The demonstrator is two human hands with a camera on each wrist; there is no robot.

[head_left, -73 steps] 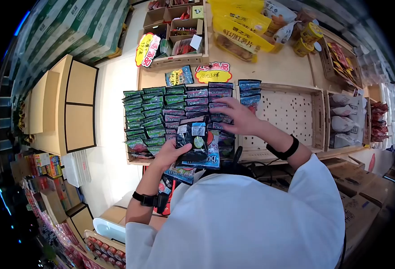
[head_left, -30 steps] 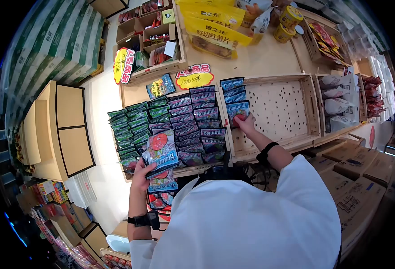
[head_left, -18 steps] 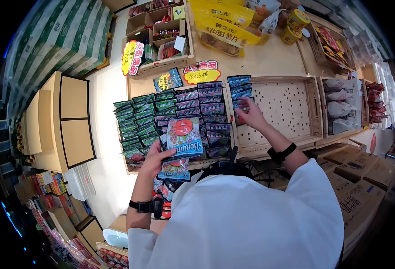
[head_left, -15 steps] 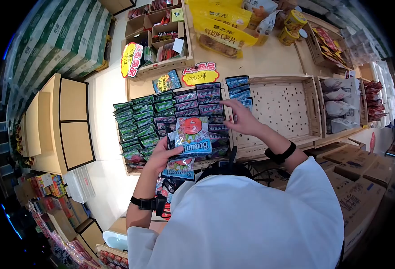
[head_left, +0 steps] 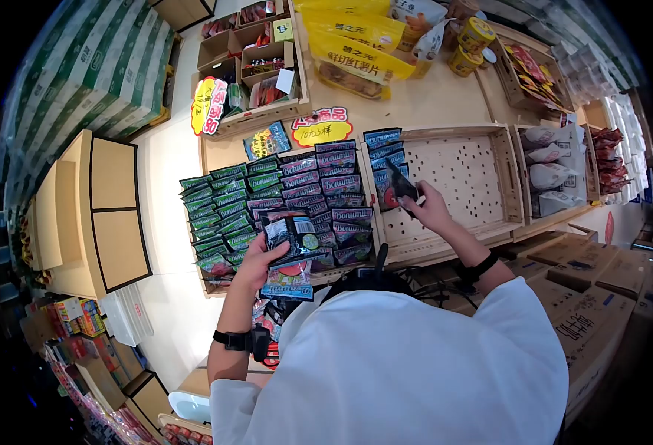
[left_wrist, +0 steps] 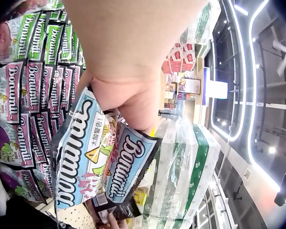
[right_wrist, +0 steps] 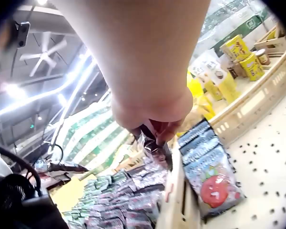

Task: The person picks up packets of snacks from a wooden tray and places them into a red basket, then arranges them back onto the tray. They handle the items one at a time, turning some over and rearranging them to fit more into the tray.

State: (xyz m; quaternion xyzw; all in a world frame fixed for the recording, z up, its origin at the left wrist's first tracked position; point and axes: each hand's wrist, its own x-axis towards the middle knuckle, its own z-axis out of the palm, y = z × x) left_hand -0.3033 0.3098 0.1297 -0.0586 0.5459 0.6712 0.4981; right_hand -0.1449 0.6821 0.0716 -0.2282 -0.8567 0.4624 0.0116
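My left hand (head_left: 254, 265) grips a small bunch of Bonumii candy bags (head_left: 291, 236) over the front of the filled crate. The top bag shows its dark printed back; a blue-edged bag (head_left: 288, 282) hangs below. In the left wrist view, blue-headed bags (left_wrist: 78, 152) stick out past the palm. My right hand (head_left: 435, 211) pinches one candy bag (head_left: 402, 185), dark side up, over the right crate. This bag overlaps the short row of blue candy bags (head_left: 384, 152) standing at that crate's left side. The right wrist view shows the row (right_wrist: 212, 179) beside the hand.
Rows of green and purple Bonumii bags (head_left: 226, 196) fill the left crate. A wooden wall (head_left: 375, 230) divides it from the perforated right crate (head_left: 467, 178). Behind lie a yellow price sign (head_left: 321, 133), yellow snack bags (head_left: 352, 63) and a divided box (head_left: 260, 67). Cartons (head_left: 586, 297) stand right.
My right hand, earlier without a bag near the crates' dividing wall, now holds one over the blue row. The top bag in my left hand now shows its dark back instead of its front.
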